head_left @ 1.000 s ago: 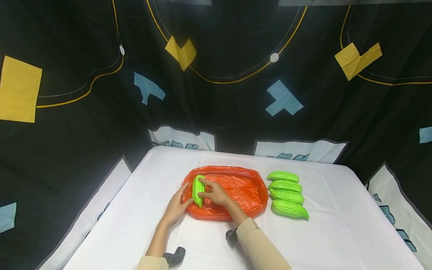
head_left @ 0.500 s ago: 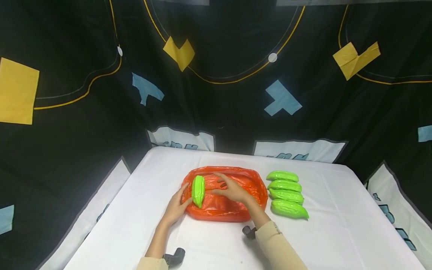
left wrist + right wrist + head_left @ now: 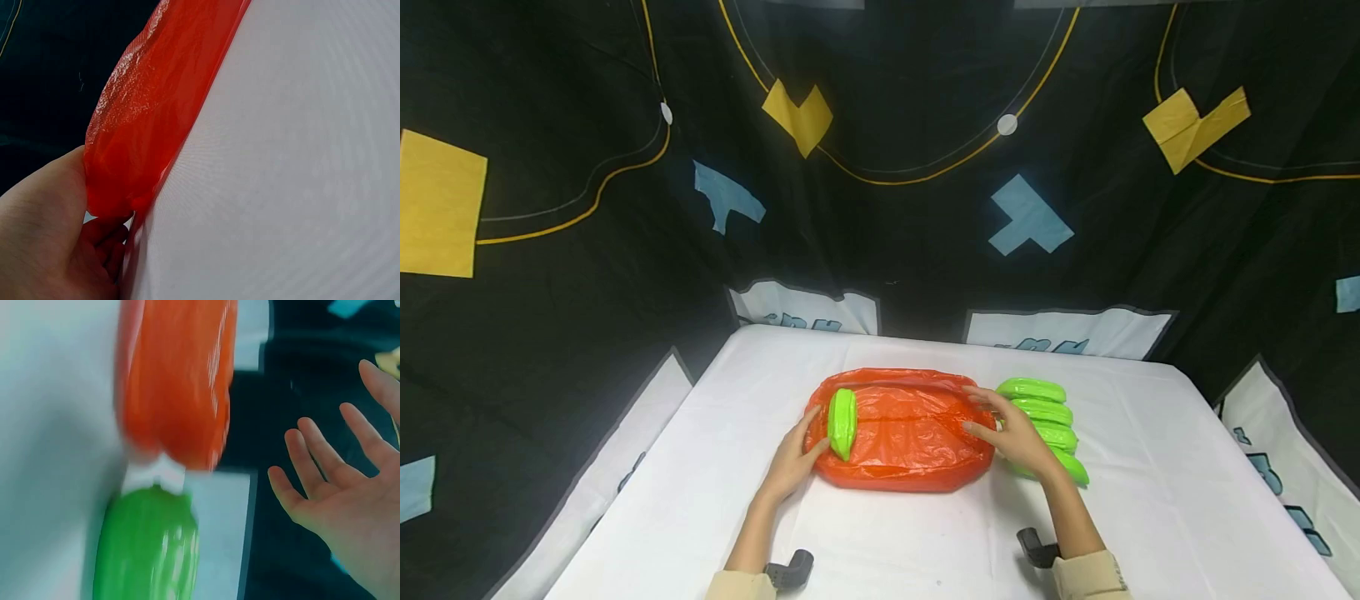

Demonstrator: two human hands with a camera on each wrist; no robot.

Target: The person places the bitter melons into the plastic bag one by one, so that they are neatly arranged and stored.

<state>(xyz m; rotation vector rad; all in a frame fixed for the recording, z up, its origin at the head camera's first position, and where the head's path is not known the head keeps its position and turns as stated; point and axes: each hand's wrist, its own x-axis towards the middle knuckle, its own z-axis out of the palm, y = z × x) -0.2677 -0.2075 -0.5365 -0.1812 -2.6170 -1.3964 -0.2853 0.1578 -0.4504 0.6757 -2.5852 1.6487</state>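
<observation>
Left hand (image 3: 786, 462) curled round the end of the red bag (image 3: 910, 478), probably steadying it under the fruit (image 3: 842, 425) inside — right hand (image 3: 1021, 437) well apart, fingers spread, empty, by the handily placed row (image 3: 1049, 411).

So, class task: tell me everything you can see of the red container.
The red container is a shallow, rounded oblong with a raised rim, covered in glossy, wrinkled, plastic-looking film. It sits on the white table, one green piece lying inside at its left end. The left hand touches that end; the right hand is near the other.
</observation>
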